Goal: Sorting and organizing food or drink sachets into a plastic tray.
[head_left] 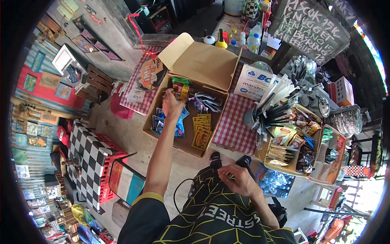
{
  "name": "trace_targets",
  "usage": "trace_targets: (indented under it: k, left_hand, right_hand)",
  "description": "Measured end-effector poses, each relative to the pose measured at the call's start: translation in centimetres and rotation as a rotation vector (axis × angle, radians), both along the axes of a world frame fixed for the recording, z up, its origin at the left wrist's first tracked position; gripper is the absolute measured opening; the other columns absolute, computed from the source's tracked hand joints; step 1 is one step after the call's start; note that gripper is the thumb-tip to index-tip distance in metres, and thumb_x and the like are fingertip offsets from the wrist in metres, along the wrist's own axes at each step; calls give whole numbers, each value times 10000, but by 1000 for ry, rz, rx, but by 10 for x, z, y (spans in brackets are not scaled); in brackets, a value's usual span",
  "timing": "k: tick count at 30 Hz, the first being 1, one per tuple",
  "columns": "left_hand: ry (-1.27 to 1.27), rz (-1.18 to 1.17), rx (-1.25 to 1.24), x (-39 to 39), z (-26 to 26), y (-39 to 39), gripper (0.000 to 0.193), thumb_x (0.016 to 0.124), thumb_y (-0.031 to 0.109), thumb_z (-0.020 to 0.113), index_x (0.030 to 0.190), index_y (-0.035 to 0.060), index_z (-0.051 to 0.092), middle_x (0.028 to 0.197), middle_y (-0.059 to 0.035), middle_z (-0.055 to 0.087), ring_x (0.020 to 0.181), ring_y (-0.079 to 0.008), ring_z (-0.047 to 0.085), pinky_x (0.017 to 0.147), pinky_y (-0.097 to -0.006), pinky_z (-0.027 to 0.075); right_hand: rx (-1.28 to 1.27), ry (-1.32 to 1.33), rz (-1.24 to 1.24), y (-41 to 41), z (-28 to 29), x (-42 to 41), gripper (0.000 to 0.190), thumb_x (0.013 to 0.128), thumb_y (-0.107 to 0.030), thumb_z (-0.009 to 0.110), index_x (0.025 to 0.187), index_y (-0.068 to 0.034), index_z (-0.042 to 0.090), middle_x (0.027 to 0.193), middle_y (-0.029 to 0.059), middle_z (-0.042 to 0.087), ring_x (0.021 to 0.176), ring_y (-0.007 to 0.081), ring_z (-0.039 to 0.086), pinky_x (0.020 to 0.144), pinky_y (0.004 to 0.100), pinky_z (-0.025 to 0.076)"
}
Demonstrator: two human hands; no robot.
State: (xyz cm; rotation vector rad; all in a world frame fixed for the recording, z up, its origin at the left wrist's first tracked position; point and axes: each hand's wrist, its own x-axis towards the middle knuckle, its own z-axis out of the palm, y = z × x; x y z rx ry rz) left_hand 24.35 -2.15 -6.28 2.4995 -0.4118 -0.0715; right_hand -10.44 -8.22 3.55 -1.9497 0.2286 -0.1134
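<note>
My left hand [172, 105] reaches into an open cardboard box [221, 123], its fingers at green and red packets [182, 88] near the back left corner. Whether it grips one of them is hard to tell. Below and beside this hand lie blue packets [179, 131]. Yellow sachets [202, 131] overlap in a row at the front right of the box, and silvery-purple sachets [207, 102] lie behind them. My right hand [237, 180] hangs in front of my torso with its fingers curled; no object shows in it.
The box flap [207, 64] is folded back. On the right, a red checked cloth [234, 119] bears a cup of straws [249, 119] and a tray of snack packets [262, 154]. A chair [128, 180] and a black-and-white checked table [88, 161] stand left. Water bottles [275, 183] sit on the floor.
</note>
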Motion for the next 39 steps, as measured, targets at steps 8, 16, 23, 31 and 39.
trace_targets:
  k: [8, 16, 23, 31, 39]
  left_hand:
    - [-64, -30, -268, 14, 16, 24, 362, 688, 254, 826, 951, 51, 683, 921, -102, 697, 808, -246, 677, 724, -376, 513]
    - [-193, -72, -517, -36, 80, 62, 298, 796, 241, 789, 940, -6, 703, 840, -61, 700, 726, -121, 634, 680, -270, 490]
    - [76, -295, -645, -176, 137, 76, 156, 826, 106, 737, 916, -15, 695, 876, -102, 695, 736, -146, 646, 671, -270, 497]
    - [302, -845, -628, -308, 134, -28, 108, 787, 95, 766, 826, 6, 717, 803, -78, 668, 696, -174, 632, 602, -280, 473]
    - [333, -919, -675, -374, 122, -125, 226, 828, 231, 739, 861, 10, 711, 827, -79, 656, 744, -219, 621, 656, -311, 471]
  right_hand:
    - [17, 42, -42, -5, 2, -6, 186, 862, -75, 673, 1030, 0, 649, 938, 159, 685, 842, 297, 675, 712, 358, 542]
    - [63, 46, -36, -17, -5, -23, 171, 885, -103, 648, 1025, -7, 633, 919, 160, 674, 826, 309, 675, 700, 371, 538]
    - [82, -14, -58, -47, 14, -54, 270, 876, -145, 674, 1096, -7, 602, 942, 142, 674, 838, 286, 668, 710, 372, 534]
    - [-13, -243, -109, -117, 32, -110, 294, 821, -174, 741, 1059, -31, 643, 911, 108, 688, 774, 281, 635, 691, 372, 519]
    - [-59, -84, -195, -198, 49, -188, 172, 789, -57, 725, 955, -32, 689, 884, 119, 688, 784, 297, 653, 686, 381, 522]
